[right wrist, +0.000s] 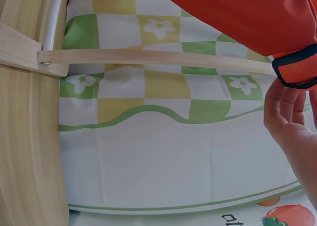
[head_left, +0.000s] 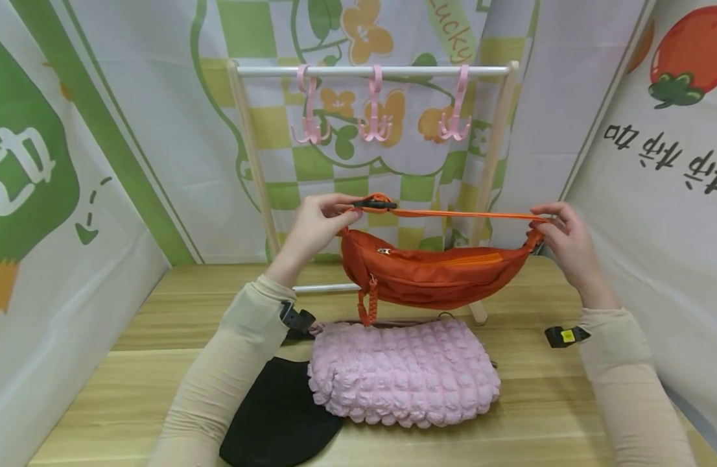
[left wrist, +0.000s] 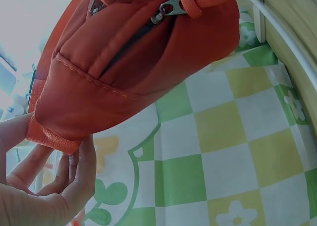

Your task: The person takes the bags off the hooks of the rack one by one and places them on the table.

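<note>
An orange waist bag (head_left: 434, 275) hangs in the air between both hands, its strap (head_left: 463, 213) drawn out level above it. By the black buckle (head_left: 375, 204), the left hand (head_left: 317, 227) pinches the strap at the bag's left end. The right hand (head_left: 568, 243) grips the strap's other end, beside a black ring (right wrist: 297, 67) on the webbing. A braided orange loop (head_left: 367, 303) dangles from the front zipper. Below the waist bag, a pink puffy bag (head_left: 402, 373) lies on the table (head_left: 545, 402).
Behind the waist bag stands a rack with a white bar (head_left: 341, 71) and wooden posts (head_left: 493, 143). Three pink hooks (head_left: 374, 110) hang from its bar. A black bag-like item (head_left: 277, 415) lies partly under the pink bag. Printed curtains surround the table.
</note>
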`<action>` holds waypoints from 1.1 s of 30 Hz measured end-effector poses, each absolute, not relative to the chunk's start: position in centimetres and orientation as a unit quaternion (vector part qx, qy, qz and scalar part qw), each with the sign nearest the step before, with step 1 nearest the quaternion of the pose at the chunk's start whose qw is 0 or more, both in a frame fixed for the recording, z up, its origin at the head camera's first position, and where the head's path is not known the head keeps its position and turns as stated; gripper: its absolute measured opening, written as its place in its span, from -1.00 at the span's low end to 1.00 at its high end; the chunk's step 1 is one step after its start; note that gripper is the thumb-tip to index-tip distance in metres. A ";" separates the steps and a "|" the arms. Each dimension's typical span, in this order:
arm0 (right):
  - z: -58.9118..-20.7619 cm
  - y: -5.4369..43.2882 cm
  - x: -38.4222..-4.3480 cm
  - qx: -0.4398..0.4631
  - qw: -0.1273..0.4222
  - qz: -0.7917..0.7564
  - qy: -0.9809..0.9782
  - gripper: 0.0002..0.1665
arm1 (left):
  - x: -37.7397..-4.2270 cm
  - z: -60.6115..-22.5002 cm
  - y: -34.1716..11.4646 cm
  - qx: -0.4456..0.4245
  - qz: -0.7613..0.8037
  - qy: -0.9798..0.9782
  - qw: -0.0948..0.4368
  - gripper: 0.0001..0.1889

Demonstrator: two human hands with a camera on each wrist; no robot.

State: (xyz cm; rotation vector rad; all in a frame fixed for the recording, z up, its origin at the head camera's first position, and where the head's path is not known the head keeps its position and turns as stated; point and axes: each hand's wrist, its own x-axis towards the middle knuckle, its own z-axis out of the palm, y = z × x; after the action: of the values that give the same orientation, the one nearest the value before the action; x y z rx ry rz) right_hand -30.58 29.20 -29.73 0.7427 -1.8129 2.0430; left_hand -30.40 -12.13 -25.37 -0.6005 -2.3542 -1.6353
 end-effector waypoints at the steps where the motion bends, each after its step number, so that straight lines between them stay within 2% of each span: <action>1: -29.8 29.2 -30.5 0.258 0.154 0.715 -0.631 -0.78 | -30.4 -25.4 -12.1 -0.203 -0.554 -0.801 0.105 -0.70; 13: -30.7 29.0 -30.6 0.235 0.145 0.724 -0.632 -0.81 | -29.9 -25.8 -12.0 -0.199 -0.558 -0.801 0.090 -0.71; 20: -31.0 29.1 -30.5 0.252 0.133 0.741 -0.608 -0.83 | -29.8 -26.2 -11.9 -0.193 -0.562 -0.801 0.077 -0.71; 33: -31.2 30.8 -30.2 0.222 0.139 0.698 -0.667 -0.84 | -30.1 -26.7 -11.1 -0.191 -0.527 -0.826 0.056 -0.68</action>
State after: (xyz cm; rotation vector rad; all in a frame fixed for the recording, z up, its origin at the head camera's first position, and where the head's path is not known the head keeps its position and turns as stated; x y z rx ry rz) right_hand -30.24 30.79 -31.23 0.6428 -1.9266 2.0165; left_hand -30.07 -11.12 -26.73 -0.5800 -2.5062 -1.5988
